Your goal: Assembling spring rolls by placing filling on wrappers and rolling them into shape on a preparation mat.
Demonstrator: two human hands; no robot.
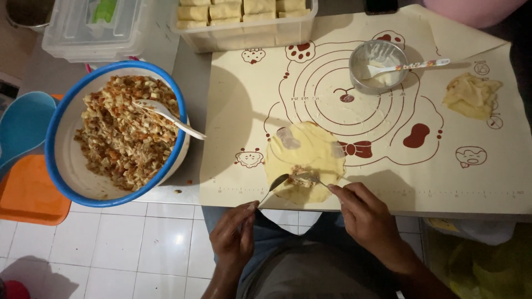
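The clear box of rolls (244, 22) and the lidded container (94, 27) are cut off by the top edge; the orange tray (27, 194) and blue scoop (22, 124) by the left; the filling under the right hand's fork (306, 177) is blurred

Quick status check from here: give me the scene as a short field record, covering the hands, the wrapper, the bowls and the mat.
left hand: holds a spoon, bowl end at the wrapper's near edge
right hand: holds a fork on the filling
wrapper: round, pale yellow, flat on the mat, small heap of filling near its front edge
mat: cream pastry mat with brown printed rings and cartoon marks
big bowl: blue-rimmed, holds chopped filling and a spoon
small metal bowl: white paste, patterned spoon inside
clear tub: finished rolls in rows
spare wrapper: crumpled, far right on the mat
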